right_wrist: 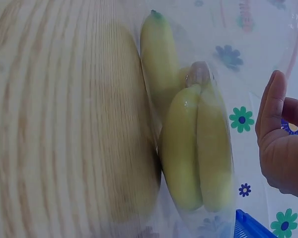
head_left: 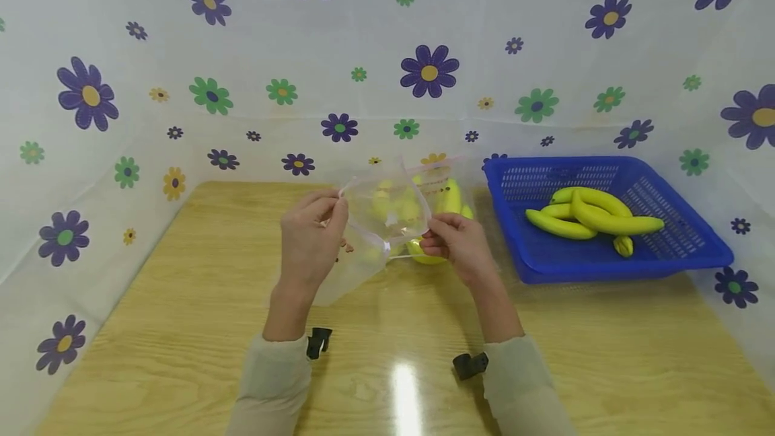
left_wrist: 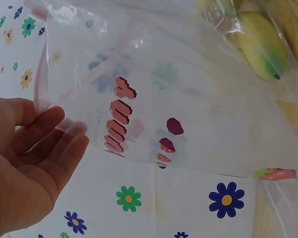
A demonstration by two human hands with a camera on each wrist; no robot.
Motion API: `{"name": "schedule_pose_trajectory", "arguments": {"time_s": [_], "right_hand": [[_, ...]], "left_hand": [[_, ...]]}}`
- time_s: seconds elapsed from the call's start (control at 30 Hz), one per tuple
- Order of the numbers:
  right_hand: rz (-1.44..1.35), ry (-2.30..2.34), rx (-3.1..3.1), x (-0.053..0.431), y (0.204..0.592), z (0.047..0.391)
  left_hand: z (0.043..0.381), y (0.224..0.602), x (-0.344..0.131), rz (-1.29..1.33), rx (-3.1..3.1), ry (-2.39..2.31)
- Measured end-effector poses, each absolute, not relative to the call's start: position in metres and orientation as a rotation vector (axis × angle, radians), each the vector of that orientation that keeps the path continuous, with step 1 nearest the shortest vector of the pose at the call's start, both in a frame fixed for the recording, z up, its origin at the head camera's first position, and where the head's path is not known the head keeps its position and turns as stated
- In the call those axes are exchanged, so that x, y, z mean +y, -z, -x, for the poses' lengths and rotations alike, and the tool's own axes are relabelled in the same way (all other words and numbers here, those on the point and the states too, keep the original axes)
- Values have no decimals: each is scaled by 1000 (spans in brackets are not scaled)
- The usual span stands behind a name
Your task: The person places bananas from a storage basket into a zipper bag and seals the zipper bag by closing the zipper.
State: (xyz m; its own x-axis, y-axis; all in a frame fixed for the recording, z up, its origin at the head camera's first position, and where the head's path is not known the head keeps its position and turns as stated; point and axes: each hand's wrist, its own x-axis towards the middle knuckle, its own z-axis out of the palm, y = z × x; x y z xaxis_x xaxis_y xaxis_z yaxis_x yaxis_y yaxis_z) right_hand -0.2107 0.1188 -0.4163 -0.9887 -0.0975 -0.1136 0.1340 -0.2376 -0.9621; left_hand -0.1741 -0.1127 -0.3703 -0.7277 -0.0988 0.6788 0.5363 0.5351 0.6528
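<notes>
On the left, the person's left hand (head_left: 309, 234) pinches the rim of a clear bag (head_left: 354, 271) between thumb and finger, above the wooden table (head_left: 194, 288). The bag's mouth is spread between both hands, with a small white piece (head_left: 386, 246) at the near edge of the opening. This bag appears to be empty; the yellow visible through it probably belongs to what stands behind. Just behind and to its right is a filled bag (head_left: 436, 187), holding yellow bananas (right_wrist: 181, 148), at least three in the right wrist view; whether its top is sealed cannot be told. The right hand (head_left: 460, 244) grasps the opposite side of the clear bag's rim with its fingertips. Farther right, a blue basket (head_left: 611, 274) contains several loose bananas (head_left: 623, 221) lying across one another. Judging by this, the bagging is partly done: one load sits packed, the next bag is held open, and the basket's fruit remains to be bagged.
</notes>
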Motion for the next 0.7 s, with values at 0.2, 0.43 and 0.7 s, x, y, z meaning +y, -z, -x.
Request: {"name": "schedule_pose_trajectory", "arguments": {"time_s": [0.2, 0.43, 0.7], "right_hand": [[-14, 2331, 1902, 122, 416, 208], [3, 2274, 2020, 129, 410, 203], [105, 2167, 2235, 144, 390, 185]], "left_hand": [[178, 373, -109, 357, -2104, 1194], [181, 376, -109, 389, -2084, 1124], [183, 383, -115, 379, -2075, 1154]]}}
